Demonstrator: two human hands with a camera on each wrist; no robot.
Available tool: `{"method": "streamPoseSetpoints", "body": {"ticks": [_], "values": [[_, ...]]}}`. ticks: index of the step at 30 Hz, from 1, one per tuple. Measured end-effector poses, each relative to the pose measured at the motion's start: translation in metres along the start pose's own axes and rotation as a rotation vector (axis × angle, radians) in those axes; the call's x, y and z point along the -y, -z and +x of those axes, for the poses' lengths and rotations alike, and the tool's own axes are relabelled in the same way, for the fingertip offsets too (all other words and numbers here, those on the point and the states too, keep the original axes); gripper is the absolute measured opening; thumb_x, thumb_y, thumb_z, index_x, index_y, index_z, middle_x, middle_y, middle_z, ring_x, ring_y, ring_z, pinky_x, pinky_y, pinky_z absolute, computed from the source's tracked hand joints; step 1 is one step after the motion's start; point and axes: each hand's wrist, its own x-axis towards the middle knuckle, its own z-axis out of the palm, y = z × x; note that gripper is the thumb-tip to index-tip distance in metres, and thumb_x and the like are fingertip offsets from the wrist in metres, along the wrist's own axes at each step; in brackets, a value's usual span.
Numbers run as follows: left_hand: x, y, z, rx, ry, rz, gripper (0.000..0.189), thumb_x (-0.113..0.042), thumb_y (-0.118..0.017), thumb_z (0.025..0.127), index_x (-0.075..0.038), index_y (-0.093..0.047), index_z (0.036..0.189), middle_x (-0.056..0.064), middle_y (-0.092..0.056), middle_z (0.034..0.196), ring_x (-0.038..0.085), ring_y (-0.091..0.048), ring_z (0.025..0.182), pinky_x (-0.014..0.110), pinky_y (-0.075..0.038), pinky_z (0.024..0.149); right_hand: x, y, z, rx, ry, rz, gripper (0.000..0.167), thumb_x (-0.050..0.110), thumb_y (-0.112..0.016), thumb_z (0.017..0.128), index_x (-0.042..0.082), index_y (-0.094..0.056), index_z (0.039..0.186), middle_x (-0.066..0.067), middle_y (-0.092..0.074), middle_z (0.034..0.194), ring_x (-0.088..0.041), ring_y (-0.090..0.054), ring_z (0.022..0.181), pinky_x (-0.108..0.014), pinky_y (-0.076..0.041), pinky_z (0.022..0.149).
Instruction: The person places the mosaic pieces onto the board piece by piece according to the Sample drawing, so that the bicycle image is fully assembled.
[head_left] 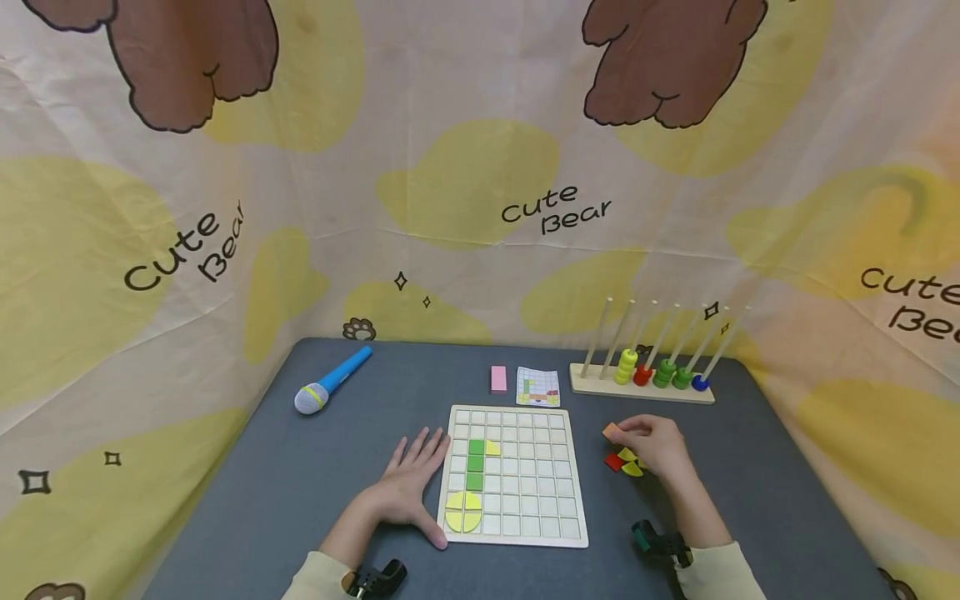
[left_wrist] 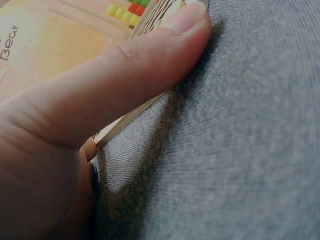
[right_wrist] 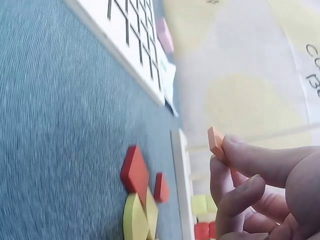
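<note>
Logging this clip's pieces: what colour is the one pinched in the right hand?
The piece is orange; the right wrist view shows it best.

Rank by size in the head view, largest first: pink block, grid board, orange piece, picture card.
1. Grid board
2. Picture card
3. Pink block
4. Orange piece, judging only its visible part; the right hand covers some.

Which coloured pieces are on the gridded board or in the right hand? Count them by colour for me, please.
Green squares on the board: 3
Yellow pieces on the board: 5
Orange piece in the right hand: 1
Total: 9
</note>
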Motion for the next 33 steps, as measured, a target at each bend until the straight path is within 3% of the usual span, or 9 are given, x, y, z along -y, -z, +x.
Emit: {"method": "streamPoseSetpoints", "body": {"ticks": [13, 25, 33], "values": [[-0.003, 0.002, -0.001, 0.006, 0.010, -0.015, 0.152, -0.076, -0.087, 0.050, -0.016, -0.007, 0.164, 0.008, 0.001, 0.171, 0.033, 0.011, 0.157, 0.062, 0.008, 0.122, 0.026, -0.023, -0.013, 0.046, 0.036, 0.028, 0.032, 0.031, -0.080, 0.088, 0.005, -0.075, 0.106, -0.009, -0.071, 0.094, -0.023, -0.056, 0.083, -0.029, -0.047, 0.064], [-0.003, 0.002, -0.002, 0.012, 0.007, -0.031, 0.151, -0.073, -0.089, 0.050, -0.015, -0.007, 0.164, 0.008, 0.001, 0.172, 0.034, 0.011, 0.157, 0.063, 0.009, 0.121, 0.039, -0.045, -0.017, 0.115, 0.089, 0.093, 0.025, 0.029, -0.082, 0.086, 0.008, -0.076, 0.098, -0.008, -0.072, 0.085, -0.020, -0.055, 0.071, -0.030, -0.046, 0.059], [-0.004, 0.002, -0.002, 0.006, 0.001, -0.013, 0.150, -0.075, -0.087, 0.051, -0.016, -0.007, 0.164, 0.007, 0.001, 0.172, 0.033, 0.010, 0.157, 0.063, 0.008, 0.122, 0.049, -0.060, -0.020, 0.145, 0.120, 0.103, 0.017, 0.025, -0.082, 0.086, 0.010, -0.077, 0.094, -0.004, -0.069, 0.082, -0.020, -0.054, 0.076, -0.029, -0.044, 0.060]]}}
